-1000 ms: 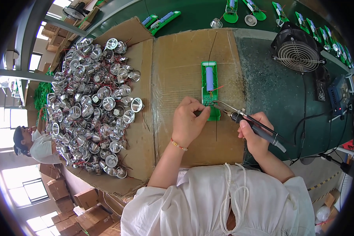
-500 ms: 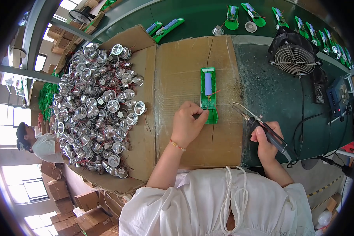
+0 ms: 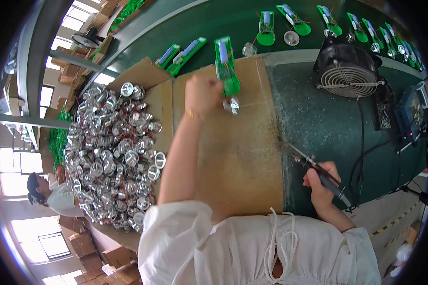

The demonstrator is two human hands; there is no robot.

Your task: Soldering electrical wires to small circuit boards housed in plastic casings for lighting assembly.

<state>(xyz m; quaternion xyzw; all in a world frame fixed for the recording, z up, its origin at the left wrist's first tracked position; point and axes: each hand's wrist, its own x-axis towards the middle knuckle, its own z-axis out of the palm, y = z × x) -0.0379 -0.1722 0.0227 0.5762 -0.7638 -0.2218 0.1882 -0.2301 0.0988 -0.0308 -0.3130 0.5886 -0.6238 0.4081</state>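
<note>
My left hand (image 3: pixel 202 96) is stretched out over the cardboard sheet (image 3: pixel 242 156) and grips a green circuit board (image 3: pixel 226 64) with a small silver reflector part (image 3: pixel 232 105) hanging from it by a wire. The board is lifted toward the far edge of the cardboard. My right hand (image 3: pixel 318 183) rests near the cardboard's right edge and holds a soldering iron (image 3: pixel 318 172), its tip pointing up and left, away from the board.
A cardboard tray (image 3: pixel 142 76) holds several silver reflector cups (image 3: pixel 111 152) at the left. More green boards (image 3: pixel 290 21) lie in a row on the green belt beyond. A black fan (image 3: pixel 349 71) and a blue box (image 3: pixel 411 114) stand at the right. A person (image 3: pixel 50 194) sits far left.
My left hand lifted the green board off the cardboard and carried it away toward the far edge. My right hand drew the soldering iron back to the right and down.
</note>
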